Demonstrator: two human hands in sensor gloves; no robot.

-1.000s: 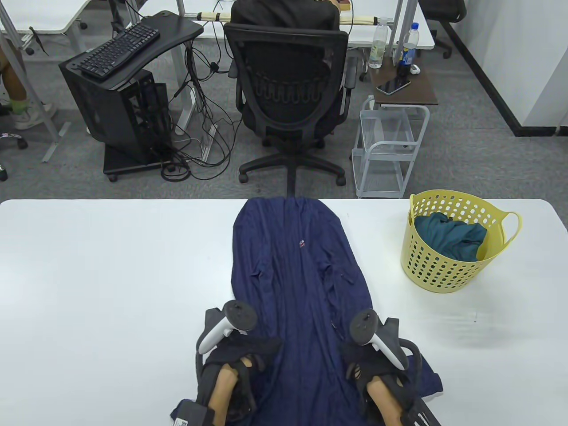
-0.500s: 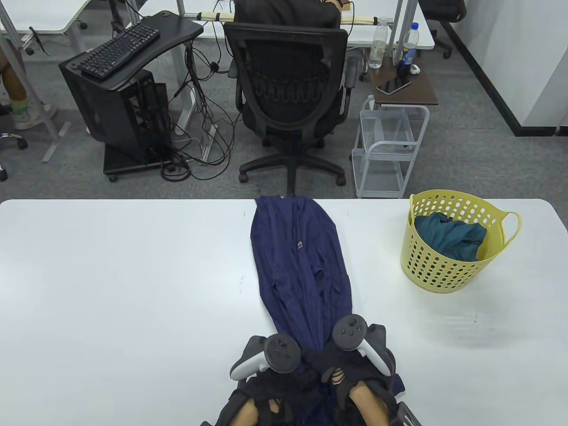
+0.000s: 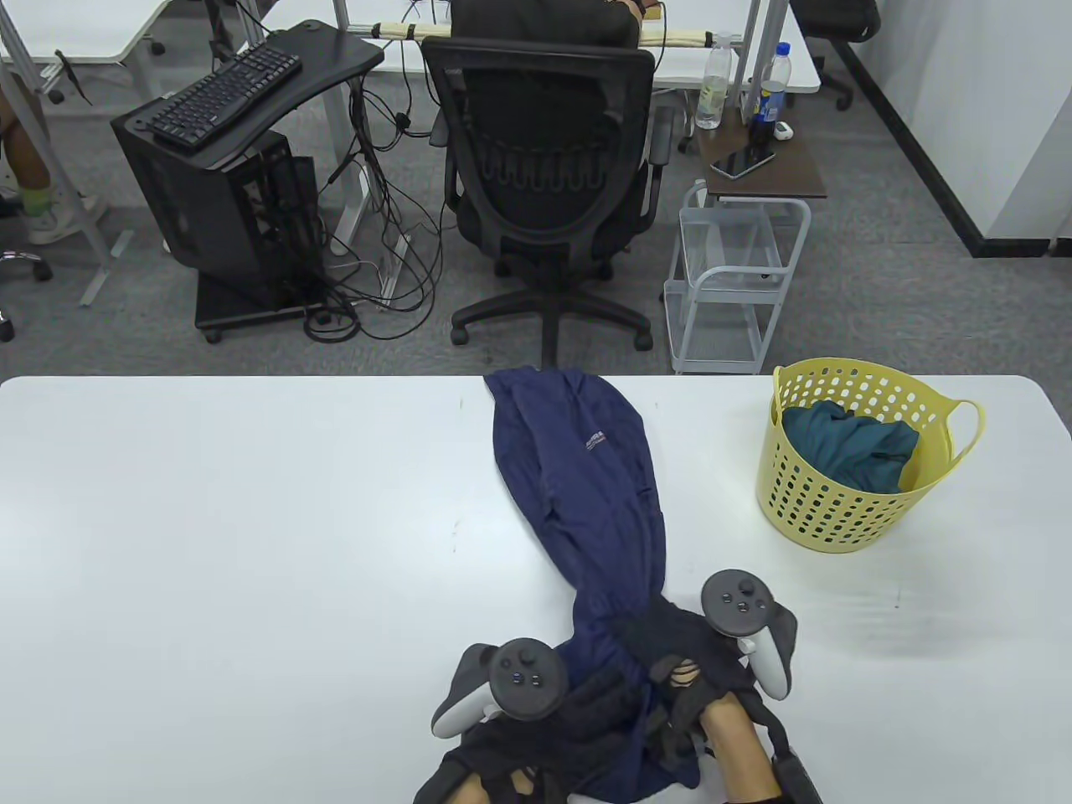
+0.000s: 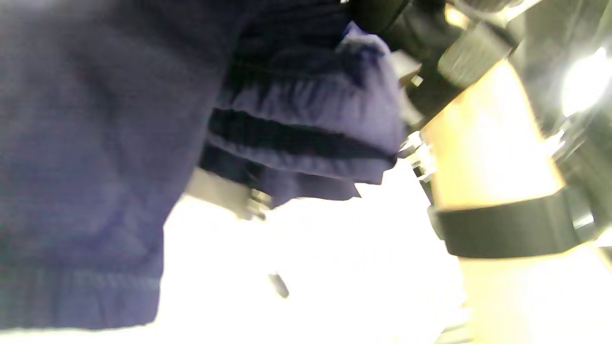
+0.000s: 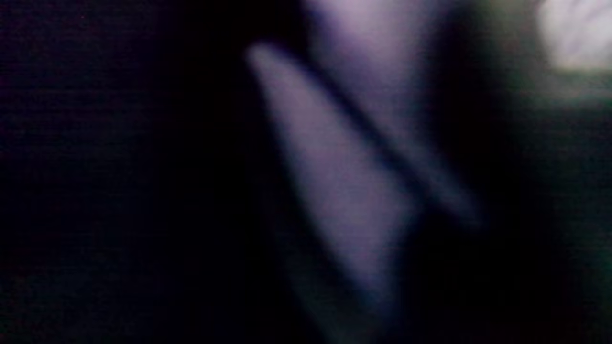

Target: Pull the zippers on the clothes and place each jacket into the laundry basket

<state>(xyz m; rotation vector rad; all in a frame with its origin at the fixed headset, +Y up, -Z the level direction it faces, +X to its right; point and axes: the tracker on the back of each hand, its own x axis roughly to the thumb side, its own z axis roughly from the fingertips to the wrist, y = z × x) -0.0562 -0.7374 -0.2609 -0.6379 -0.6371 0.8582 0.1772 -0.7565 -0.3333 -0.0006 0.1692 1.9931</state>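
A navy blue jacket (image 3: 586, 477) lies stretched from the table's far edge toward me, bunched into a narrow rope at its near end. Both gloved hands clutch that gathered end. My left hand (image 3: 578, 708) grips the fabric low at the front edge. My right hand (image 3: 662, 645) holds the bunch just right of it, slightly farther in. The left wrist view shows folds of the navy jacket (image 4: 95, 143) close up, blurred. Dark, blurred cloth (image 5: 344, 167) fills the right wrist view. A yellow laundry basket (image 3: 846, 511) stands at the right with a teal garment (image 3: 846, 444) inside.
The white table (image 3: 209, 544) spreads to the left and right of the jacket. Beyond its far edge stand a black office chair (image 3: 544, 176), a small white cart (image 3: 733, 285) and a computer stand with a keyboard (image 3: 213, 92).
The hands came together from either side of the jacket, gathering its near end, then shifted right. The jacket narrowed and its far part swung to slant toward the right.
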